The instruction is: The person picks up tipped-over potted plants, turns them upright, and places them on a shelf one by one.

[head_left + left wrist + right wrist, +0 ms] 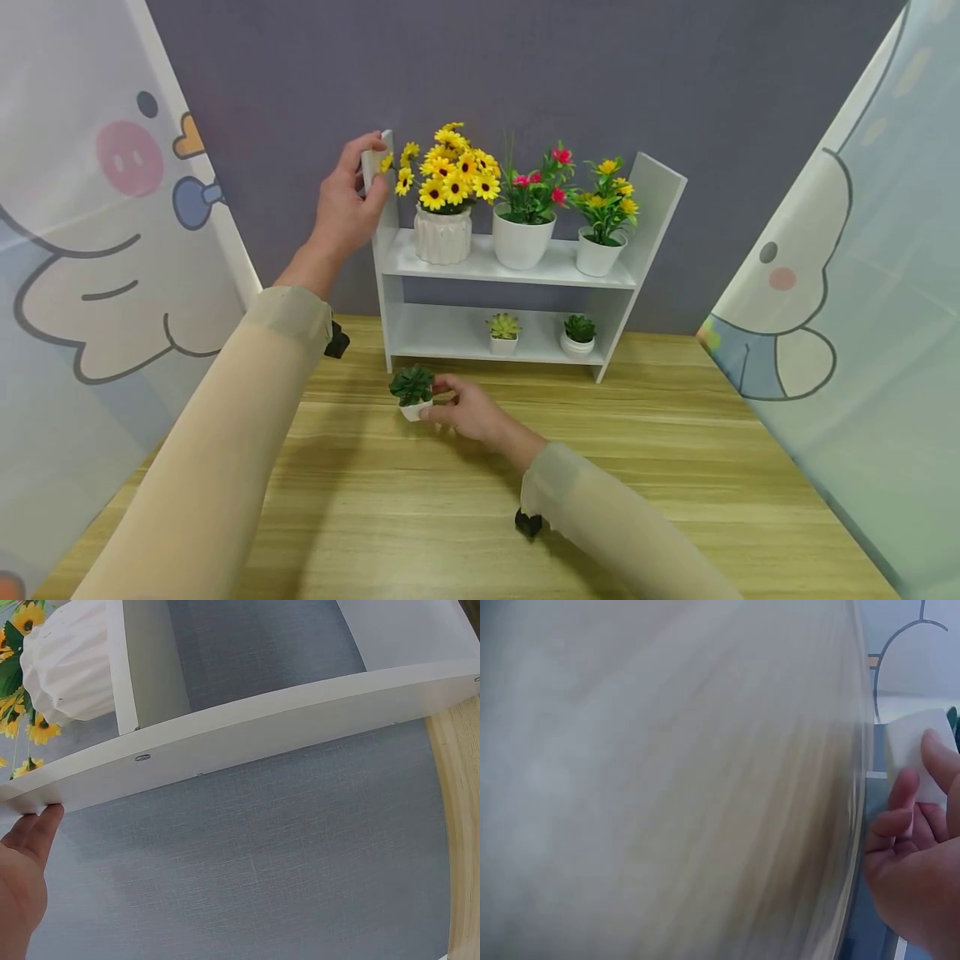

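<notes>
My left hand (351, 196) holds the upper left side panel (388, 225) of a white two-tier shelf (510, 279). In the left wrist view, fingers (46, 829) of that hand touch the panel's outer face. Just in front of the shelf's lower left corner, my right hand (468, 408) grips a small potted succulent (412, 387) with dark green leaves. Thumb and fingers pinch its white pot (915, 750) from the side, as the right wrist view also shows; most of the leaves fall outside that view.
Along the upper tier stand pots of yellow daisies (453, 179), red flowers (523, 237) and yellow-orange flowers (597, 254). Two small succulents, one light green (503, 333) and one dark (578, 335), sit on the lower tier. Cartoon-printed curtains flank the wooden table (375, 517).
</notes>
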Tool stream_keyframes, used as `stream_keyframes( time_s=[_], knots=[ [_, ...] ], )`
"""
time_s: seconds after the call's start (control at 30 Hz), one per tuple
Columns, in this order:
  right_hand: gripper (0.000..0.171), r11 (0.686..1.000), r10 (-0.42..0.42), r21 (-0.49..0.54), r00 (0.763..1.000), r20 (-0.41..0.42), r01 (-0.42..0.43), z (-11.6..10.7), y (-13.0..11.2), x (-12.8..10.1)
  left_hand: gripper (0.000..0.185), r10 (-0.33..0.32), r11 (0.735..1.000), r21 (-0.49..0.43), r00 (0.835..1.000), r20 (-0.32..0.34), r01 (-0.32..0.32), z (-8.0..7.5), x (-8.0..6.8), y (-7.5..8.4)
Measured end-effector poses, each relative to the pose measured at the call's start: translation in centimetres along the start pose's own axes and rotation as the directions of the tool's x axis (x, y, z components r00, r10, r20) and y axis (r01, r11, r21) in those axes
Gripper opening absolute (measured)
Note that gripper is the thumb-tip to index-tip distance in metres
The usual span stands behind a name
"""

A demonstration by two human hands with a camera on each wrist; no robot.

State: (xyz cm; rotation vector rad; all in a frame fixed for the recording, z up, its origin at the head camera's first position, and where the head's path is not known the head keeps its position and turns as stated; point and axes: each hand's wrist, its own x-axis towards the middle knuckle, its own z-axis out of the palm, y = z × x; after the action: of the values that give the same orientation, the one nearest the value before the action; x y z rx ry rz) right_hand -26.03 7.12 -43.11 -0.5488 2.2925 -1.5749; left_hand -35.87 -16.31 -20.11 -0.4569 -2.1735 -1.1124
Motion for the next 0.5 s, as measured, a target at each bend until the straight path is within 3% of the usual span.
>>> stream_keyframes(
  time_s=[0.17,0.5],
  knots=[
    [0.067,1.0,-0.012,0.025,0.999,-0.049,0.014,-0.4,-0.4,0.4,0.044,0.009,1.0,-0.007,1.0,-0.006,-0.01,0.0,0.0,-0.1],
    [0.071,0.999,-0.053,-0.002,0.984,-0.171,0.054,-1.6,-1.5,2.1,0.044,0.014,1.0,-0.007,1.0,-0.01,-0.014,0.1,0.1,0.0]
  ],
)
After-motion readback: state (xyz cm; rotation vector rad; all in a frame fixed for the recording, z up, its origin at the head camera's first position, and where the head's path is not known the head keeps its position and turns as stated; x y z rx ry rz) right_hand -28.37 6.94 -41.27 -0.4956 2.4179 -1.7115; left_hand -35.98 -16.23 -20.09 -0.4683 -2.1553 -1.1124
